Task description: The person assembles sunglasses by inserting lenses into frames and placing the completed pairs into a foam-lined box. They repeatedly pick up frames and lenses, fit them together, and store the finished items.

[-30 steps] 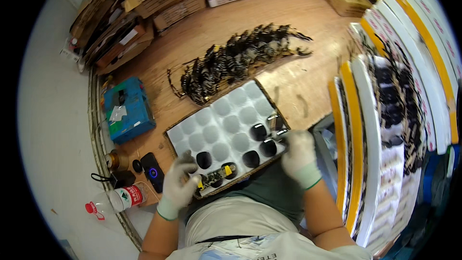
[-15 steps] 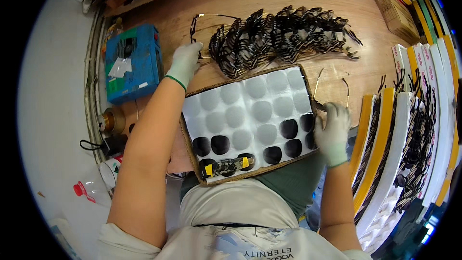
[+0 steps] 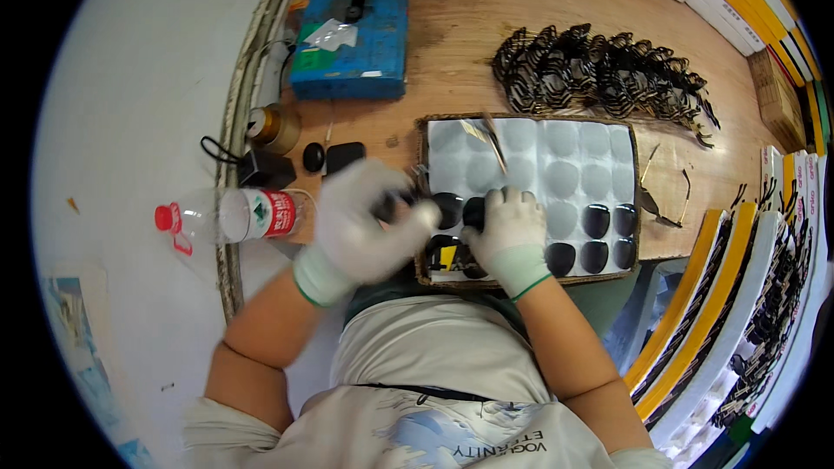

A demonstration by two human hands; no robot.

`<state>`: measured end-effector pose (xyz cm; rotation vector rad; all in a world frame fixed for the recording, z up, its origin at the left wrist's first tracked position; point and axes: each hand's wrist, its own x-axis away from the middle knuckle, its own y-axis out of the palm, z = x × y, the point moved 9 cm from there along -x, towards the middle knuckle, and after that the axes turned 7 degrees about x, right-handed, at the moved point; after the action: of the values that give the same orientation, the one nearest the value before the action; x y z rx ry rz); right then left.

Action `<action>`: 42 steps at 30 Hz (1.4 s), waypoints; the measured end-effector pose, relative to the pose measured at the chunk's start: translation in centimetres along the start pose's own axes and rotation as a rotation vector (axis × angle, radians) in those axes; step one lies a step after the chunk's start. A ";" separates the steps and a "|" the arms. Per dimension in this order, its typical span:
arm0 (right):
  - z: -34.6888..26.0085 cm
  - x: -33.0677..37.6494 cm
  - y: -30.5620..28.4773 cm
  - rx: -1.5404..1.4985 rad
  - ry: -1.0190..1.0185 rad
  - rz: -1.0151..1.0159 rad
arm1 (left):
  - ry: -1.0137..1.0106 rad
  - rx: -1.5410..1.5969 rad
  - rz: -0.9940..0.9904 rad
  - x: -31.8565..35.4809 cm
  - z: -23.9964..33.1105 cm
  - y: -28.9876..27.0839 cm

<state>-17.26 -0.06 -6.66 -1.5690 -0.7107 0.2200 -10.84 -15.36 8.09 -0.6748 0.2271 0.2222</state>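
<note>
Wooden desk point(image 3: 556, 26) carries everything. I take the white moulded lens tray point(image 3: 565, 165), set in a shallow brown box at the near edge, as my landmark.

Beyond the tray: a long heap of dark spectacle frames point(image 3: 608, 74). Beyond and to its left: a blue box point(image 3: 352, 39). Left of the tray: a clear water bottle with a red cap point(image 3: 230, 215), lying on its side across the desk edge; a tape roll point(image 3: 278, 126); a black adapter point(image 3: 261, 172). Right of the tray: one loose frame point(image 3: 665, 200), then stacked yellow-edged trays point(image 3: 695, 295).

Inside the tray: most pockets are bare. Dark oval lenses point(image 3: 608, 239) fill the near-right pockets, and a few more lie at the near-left by my hands. A thin metal frame piece point(image 3: 493, 141) lies across the far-left pockets.

Left hand point(image 3: 369, 221), white glove, blurred: it sits at the tray's near-left corner, fingers curled around something dark. I cannot tell what it is, nor how firm the hold is.

Right hand point(image 3: 512, 230), white glove: palm down on the tray's near-left pockets, fingers bent over a dark lens point(image 3: 473, 208). Whether they grip it or only press on it is hidden.

Judgement on doing this well: hold lenses by the rim, not the face. Keep the tray square against my body. Move one lens at a time so the neighbouring lenses stay seated.
</note>
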 end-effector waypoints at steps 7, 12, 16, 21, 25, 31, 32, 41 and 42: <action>3.5 7.3 -3.9 -0.495 -0.120 0.316 | -0.047 0.500 -0.128 7.8 5.0 7.1; 7.6 16.8 -6.6 -1.661 -0.017 0.537 | -0.145 0.404 -0.290 7.1 5.1 10.0; 8.1 18.5 -6.2 -1.295 0.019 0.552 | -0.056 0.397 -0.468 7.2 7.7 13.7; 8.4 17.8 -5.9 -1.689 0.031 0.426 | -0.057 0.541 -0.641 8.0 8.4 14.4; 7.0 17.5 -4.1 -1.614 -0.018 0.011 | -0.146 0.465 -0.693 9.1 6.7 13.0; 8.0 16.7 -4.7 -1.421 -0.014 0.169 | -0.402 -0.581 0.180 10.4 -9.6 4.2; 8.1 16.6 -4.8 -1.401 -0.039 0.185 | -0.547 -0.676 0.125 11.2 -13.0 3.2; 9.1 16.9 -4.6 -1.568 -0.007 0.088 | -0.170 -0.151 0.039 8.7 -5.3 5.3; 8.6 16.8 -4.2 -1.721 0.016 0.039 | -0.200 0.102 -0.144 7.2 -0.7 8.0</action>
<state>-9.96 16.26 0.61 -3.1780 -0.8761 -0.5636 -6.32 -8.82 0.86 -0.5609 -0.0019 0.1380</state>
